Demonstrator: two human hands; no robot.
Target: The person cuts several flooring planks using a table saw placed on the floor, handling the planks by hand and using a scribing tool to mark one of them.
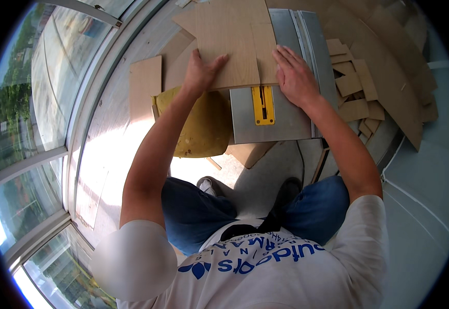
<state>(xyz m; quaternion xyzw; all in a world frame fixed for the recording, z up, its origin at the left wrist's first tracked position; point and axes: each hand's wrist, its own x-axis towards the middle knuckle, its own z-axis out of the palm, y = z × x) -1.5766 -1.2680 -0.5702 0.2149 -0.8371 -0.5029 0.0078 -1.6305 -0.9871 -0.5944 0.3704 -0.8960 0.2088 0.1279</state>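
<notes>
A thin light-brown wood panel (229, 44) lies across a grey metal saw table (286, 116). A dark line like a saw cut runs up through the panel from its near edge, leaving a narrower strip (267, 54) on its right. My left hand (202, 71) grips the panel's near left corner, its thumb on top and some fingers hidden. My right hand (295, 74) lies with fingers stretched forward along the strip's right edge. Just in front of the panel, a yellow slotted insert plate (264, 105) sits in the table. I cannot make out a blade.
A yellow seat-like piece (199, 129) stands left of the table. Several wood offcuts (354, 85) are heaped at the right, beside a large curved brown sheet (397, 98). Another board (146, 85) lies at the left, near the windows (54, 77). A dark cable (300, 154) hangs below the table.
</notes>
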